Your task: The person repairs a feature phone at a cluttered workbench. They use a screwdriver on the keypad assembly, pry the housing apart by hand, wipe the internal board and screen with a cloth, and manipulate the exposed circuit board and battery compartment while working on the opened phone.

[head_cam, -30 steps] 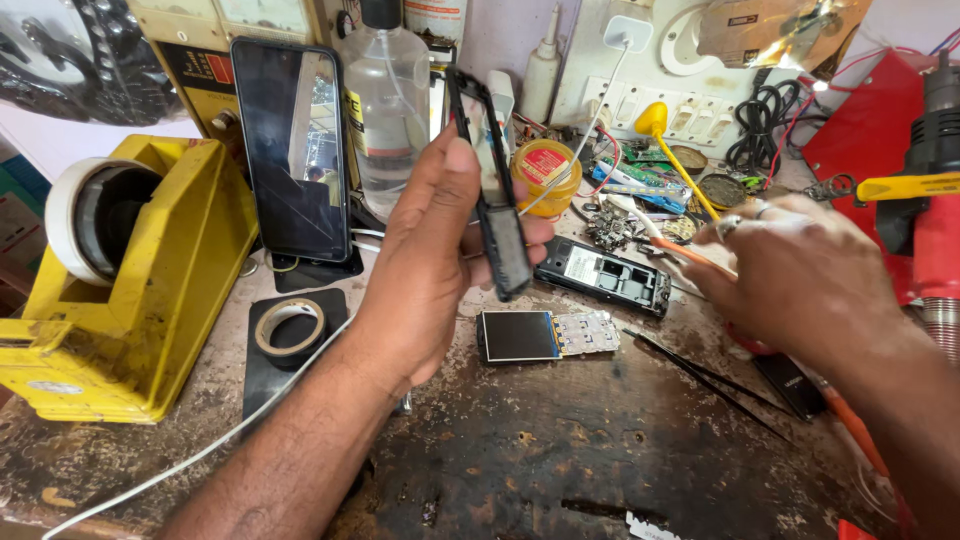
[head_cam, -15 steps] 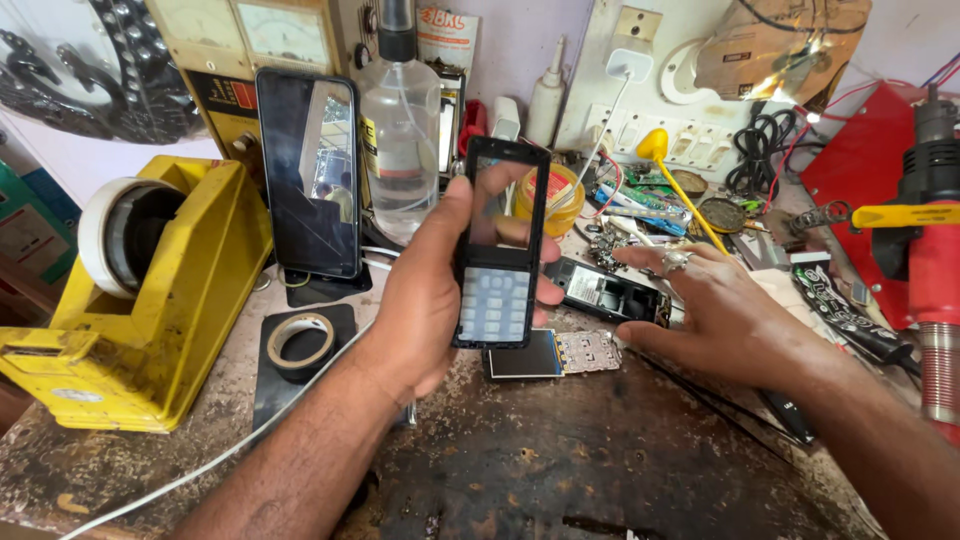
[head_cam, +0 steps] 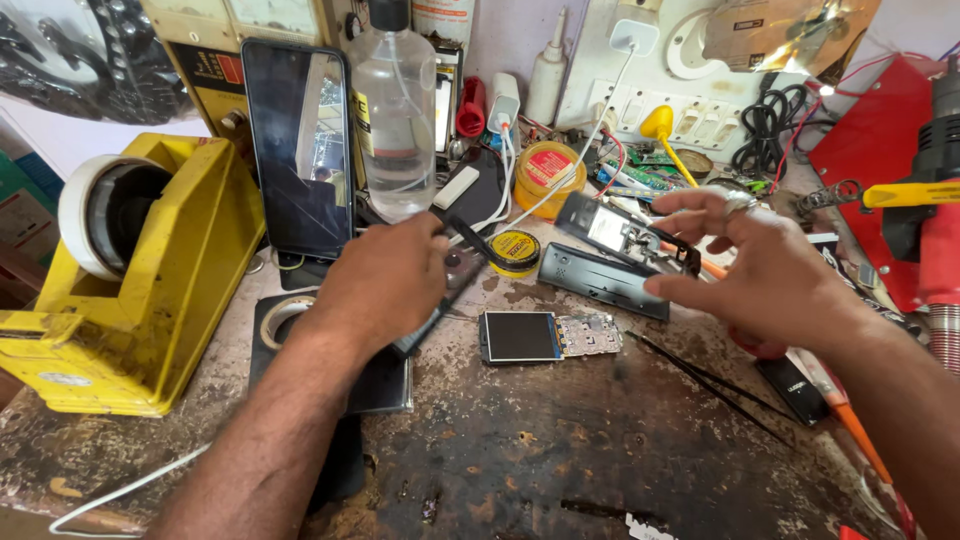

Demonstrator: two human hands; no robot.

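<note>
Left grip: the left hand (head_cam: 385, 285) is closed around a dark, flat phone housing (head_cam: 452, 283), fingers curled over its upper end; the housing slants down toward the wrist.
Right grip: the right hand (head_cam: 770, 270) pinches the end of a black phone frame with an exposed circuit board (head_cam: 625, 235) between thumb and fingertips, the other fingers spread; a ring sits on one finger.
Between the grips: a small round tin with a yellow label (head_cam: 515, 252) lies just beyond the left knuckles, and a long black phone back cover (head_cam: 605, 282) lies flat under the held frame.
Just below the grips: a small display module with a bare keypad board (head_cam: 550, 336) rests on the stained, scorched desk (head_cam: 560, 450), apart from both hands.
Below the right grip: thin black tweezers (head_cam: 715, 385) lie on the desk.
Left of the left grip: a roll of tape (head_cam: 285, 315) lies flat, and further out stands a yellow tape dispenser (head_cam: 150, 290).
Beyond the left grip: a black smartphone (head_cam: 298, 150) leans upright beside a clear plastic bottle (head_cam: 398, 120).
Far right of the right grip: a red hot-air tool (head_cam: 935, 230).
</note>
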